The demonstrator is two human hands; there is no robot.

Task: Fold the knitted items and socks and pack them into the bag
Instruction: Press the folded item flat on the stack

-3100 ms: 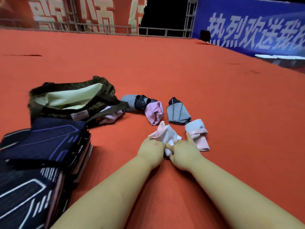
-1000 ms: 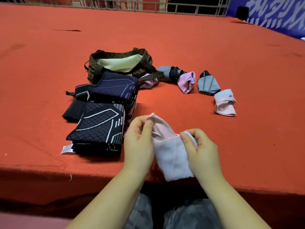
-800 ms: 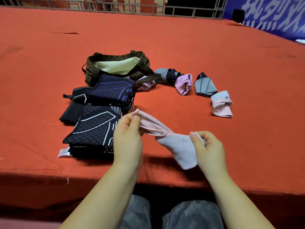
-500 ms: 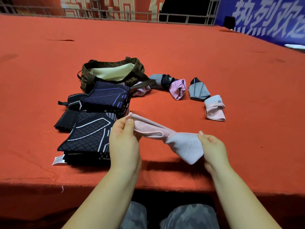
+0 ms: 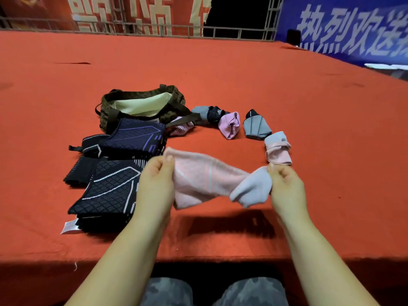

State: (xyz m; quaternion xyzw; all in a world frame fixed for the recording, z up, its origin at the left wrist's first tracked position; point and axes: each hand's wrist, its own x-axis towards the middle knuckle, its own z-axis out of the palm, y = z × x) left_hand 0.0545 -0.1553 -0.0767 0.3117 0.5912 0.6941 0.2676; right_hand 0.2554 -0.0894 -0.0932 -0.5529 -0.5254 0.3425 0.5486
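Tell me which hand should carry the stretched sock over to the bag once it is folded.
Left, probably. The left hand pinches the pink sock on the side where the bag stands; the right hand holds the grey toe end farther from it.

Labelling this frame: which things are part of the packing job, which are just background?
Job: left hand, right hand, pink sock, folded socks, knit stack, bag.
Background: red cloth, banners, railing.
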